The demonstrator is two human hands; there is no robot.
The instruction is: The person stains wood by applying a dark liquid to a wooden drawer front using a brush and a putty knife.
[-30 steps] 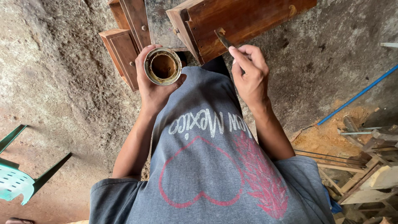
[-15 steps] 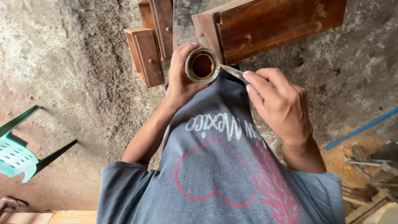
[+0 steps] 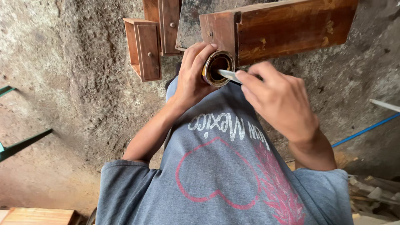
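Left hand [image 3: 192, 77] fingers wrap a small round metal tin [image 3: 216, 68]; right hand [image 3: 277, 100] pinches a thin brush handle [image 3: 228, 75] dipped inside, below a brown wooden drawer [image 3: 287, 29].

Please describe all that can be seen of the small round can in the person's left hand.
The can is a small round tin with a metal rim and a yellowish band on its side. It is open, tilted with its mouth toward the camera, and dark brown inside. The left hand grips its side. The right hand holds a pale brush handle that enters its mouth.
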